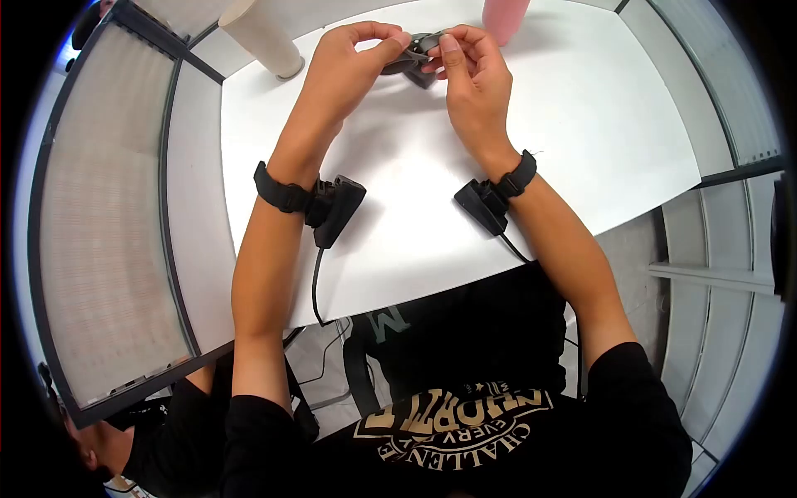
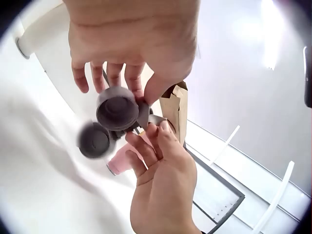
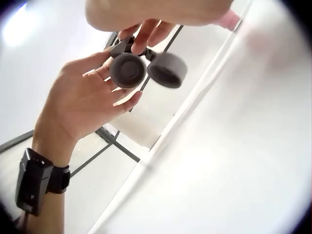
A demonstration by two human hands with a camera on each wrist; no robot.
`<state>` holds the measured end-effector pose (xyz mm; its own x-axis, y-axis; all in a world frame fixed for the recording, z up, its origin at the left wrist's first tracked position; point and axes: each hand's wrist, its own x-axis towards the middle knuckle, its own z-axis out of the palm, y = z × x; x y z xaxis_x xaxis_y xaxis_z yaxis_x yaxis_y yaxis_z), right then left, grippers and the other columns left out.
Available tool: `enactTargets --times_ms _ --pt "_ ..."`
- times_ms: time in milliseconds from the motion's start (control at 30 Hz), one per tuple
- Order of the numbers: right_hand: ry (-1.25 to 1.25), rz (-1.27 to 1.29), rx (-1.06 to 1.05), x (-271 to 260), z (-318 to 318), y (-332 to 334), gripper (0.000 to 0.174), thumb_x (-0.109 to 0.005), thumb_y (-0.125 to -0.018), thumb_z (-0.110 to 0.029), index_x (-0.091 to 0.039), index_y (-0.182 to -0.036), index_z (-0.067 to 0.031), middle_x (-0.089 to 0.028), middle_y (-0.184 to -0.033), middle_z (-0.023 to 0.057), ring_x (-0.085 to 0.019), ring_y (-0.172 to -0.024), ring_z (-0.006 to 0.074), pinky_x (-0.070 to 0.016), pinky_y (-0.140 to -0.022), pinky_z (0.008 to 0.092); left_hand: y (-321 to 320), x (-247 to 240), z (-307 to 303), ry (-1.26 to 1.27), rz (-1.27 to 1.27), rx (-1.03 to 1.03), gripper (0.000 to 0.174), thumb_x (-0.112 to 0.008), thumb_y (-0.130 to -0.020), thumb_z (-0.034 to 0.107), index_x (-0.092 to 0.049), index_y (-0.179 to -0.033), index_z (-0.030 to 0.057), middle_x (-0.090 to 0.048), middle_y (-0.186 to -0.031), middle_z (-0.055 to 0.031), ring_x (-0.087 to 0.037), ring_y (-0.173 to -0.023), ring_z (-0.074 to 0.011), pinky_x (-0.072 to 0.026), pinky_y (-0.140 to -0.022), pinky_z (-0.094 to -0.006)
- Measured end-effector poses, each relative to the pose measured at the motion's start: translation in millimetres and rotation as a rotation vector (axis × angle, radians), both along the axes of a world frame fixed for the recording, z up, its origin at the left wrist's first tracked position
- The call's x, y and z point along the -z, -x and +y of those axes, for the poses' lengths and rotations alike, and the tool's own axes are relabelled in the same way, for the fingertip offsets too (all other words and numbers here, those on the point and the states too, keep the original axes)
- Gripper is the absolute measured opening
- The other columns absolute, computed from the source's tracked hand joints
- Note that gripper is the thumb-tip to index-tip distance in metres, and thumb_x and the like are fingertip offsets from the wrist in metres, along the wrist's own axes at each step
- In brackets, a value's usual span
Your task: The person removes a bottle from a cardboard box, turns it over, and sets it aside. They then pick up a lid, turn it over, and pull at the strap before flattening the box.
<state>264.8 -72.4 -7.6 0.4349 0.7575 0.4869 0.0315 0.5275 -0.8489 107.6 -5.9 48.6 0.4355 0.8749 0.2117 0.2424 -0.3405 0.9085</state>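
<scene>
Both hands have hold of one dark-grey, smooth-looking piece with two round, cup-shaped ends (image 1: 403,65), up in the air over the far part of the table and between the two sets of fingertips. The left hand (image 1: 336,75) pinches it between thumb and forefinger, a narrow grip with the other fingers reaching out loosely beside the nearer cup. The right hand (image 1: 480,87) comes in from the opposite side, thumb and fingertips closed on a small, flat grey tab (image 2: 157,119) that juts out next to that cup. The two cups hang side by side, and from the left wrist I can look into their hollow faces; the lower one is blurred. Each wrist wears a black strap with a boxy black camera (image 1: 339,210) on it, a cable trailing down. Beneath lies the white, smooth-topped table (image 1: 398,199). Past the left hand stands a tall cream cylinder (image 1: 264,40); just beyond the right hand is a pink cylinder (image 1: 503,18), cut off by the view's edge. A brown, paper-looking bag or box (image 2: 173,111) shows behind the hands. The person wears a black shirt with gold lettering (image 1: 452,423).
</scene>
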Motion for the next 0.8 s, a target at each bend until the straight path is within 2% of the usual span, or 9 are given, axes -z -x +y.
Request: enactTargets --times_ms 67,133,267,333,367,467,567,667,800 --pt "-0.010 0.026 0.004 2 -1 0 0.023 -0.064 -0.108 -0.021 -0.063 -0.116 0.0005 -0.073 -0.097 0.0091 -0.071 -0.083 0.0125 -0.0566 -0.075 0.0268 -1 7 5 -0.096 0.059 -0.021 0.034 -0.074 -0.096 0.033 -0.077 -0.110 0.0013 -0.077 -0.094 -0.0069 -0.065 -0.075 -0.0129 -0.0506 -0.071 -0.0304" --pt "-0.035 0.003 0.044 3 2 0 0.021 -0.064 -0.107 -0.020 -0.063 -0.114 -0.0003 -0.072 -0.097 0.0085 -0.071 -0.086 0.0136 -0.0570 -0.079 0.0288 0 3 2 -0.146 0.089 -0.035 0.036 -0.072 -0.098 0.034 -0.076 -0.110 0.0003 -0.076 -0.097 -0.0082 -0.065 -0.075 -0.0146 -0.0509 -0.071 -0.0315" --pt "-0.179 -0.277 0.129 10 3 0 0.019 -0.065 -0.107 -0.019 -0.064 -0.113 -0.0011 -0.072 -0.096 0.0085 -0.070 -0.087 0.0158 -0.0566 -0.084 0.0319 5 8 11 -0.361 0.178 -0.111 0.037 -0.068 -0.101 0.034 -0.074 -0.110 -0.0014 -0.075 -0.100 -0.0106 -0.065 -0.079 -0.0177 -0.0512 -0.073 -0.0324" --pt "-0.207 -0.349 0.129 7 -2 2 0.019 -0.066 -0.106 -0.019 -0.064 -0.113 -0.0013 -0.072 -0.096 0.0088 -0.070 -0.087 0.0168 -0.0563 -0.085 0.0327 5 5 5 -0.339 0.162 -0.107 0.036 -0.067 -0.101 0.032 -0.073 -0.110 -0.0016 -0.075 -0.097 -0.0113 -0.066 -0.082 -0.0184 -0.0513 -0.076 -0.0323" --pt "-0.189 -0.306 0.108 7 -2 2 0.019 -0.066 -0.106 -0.019 -0.064 -0.112 -0.0013 -0.072 -0.096 0.0087 -0.070 -0.087 0.0164 -0.0562 -0.085 0.0325 5 3 4 -0.330 0.153 -0.104 0.035 -0.066 -0.102 0.032 -0.073 -0.110 -0.0018 -0.074 -0.096 -0.0117 -0.066 -0.084 -0.0188 -0.0513 -0.077 -0.0322" --pt "-0.147 -0.175 0.050 9 0 2 0.020 -0.066 -0.106 -0.020 -0.063 -0.113 -0.0014 -0.073 -0.098 0.0084 -0.070 -0.088 0.0156 -0.0560 -0.085 0.0317 5 -2 5 -0.184 0.173 -0.045 0.035 -0.066 -0.104 0.034 -0.072 -0.113 0.0007 -0.074 -0.109 -0.0088 -0.066 -0.107 -0.0156 -0.0490 -0.093 -0.0316" --pt "-0.133 -0.046 0.008 9 3 -1 0.021 -0.065 -0.107 -0.020 -0.062 -0.115 -0.0016 -0.073 -0.100 0.0079 -0.071 -0.091 0.0150 -0.0565 -0.085 0.0310 1 -9 0 0.065 0.034 0.008 0.035 -0.065 -0.104 0.034 -0.073 -0.114 0.0023 -0.073 -0.110 -0.0074 -0.065 -0.109 -0.0160 -0.0475 -0.097 -0.0336" --pt "-0.123 0.044 -0.070 8 6 -3 0.022 -0.065 -0.108 -0.021 -0.061 -0.119 -0.0017 -0.073 -0.104 0.0082 -0.072 -0.095 0.0146 -0.0583 -0.084 0.0304 3 -18 -7 0.027 0.096 0.137 0.032 -0.065 -0.104 0.032 -0.074 -0.117 0.0042 -0.073 -0.111 -0.0048 -0.064 -0.109 -0.0154 -0.0467 -0.099 -0.0335" --pt "-0.074 0.107 -0.150 -3 -1 -3 0.025 -0.067 -0.106 -0.019 -0.061 -0.123 -0.0013 -0.071 -0.110 0.0092 -0.072 -0.097 0.0145 -0.0610 -0.082 0.0295 2 -23 -12 0.135 -0.036 0.211 0.029 -0.064 -0.102 0.026 -0.074 -0.120 0.0049 -0.073 -0.111 -0.0027 -0.065 -0.106 -0.0146 -0.0466 -0.100 -0.0320"
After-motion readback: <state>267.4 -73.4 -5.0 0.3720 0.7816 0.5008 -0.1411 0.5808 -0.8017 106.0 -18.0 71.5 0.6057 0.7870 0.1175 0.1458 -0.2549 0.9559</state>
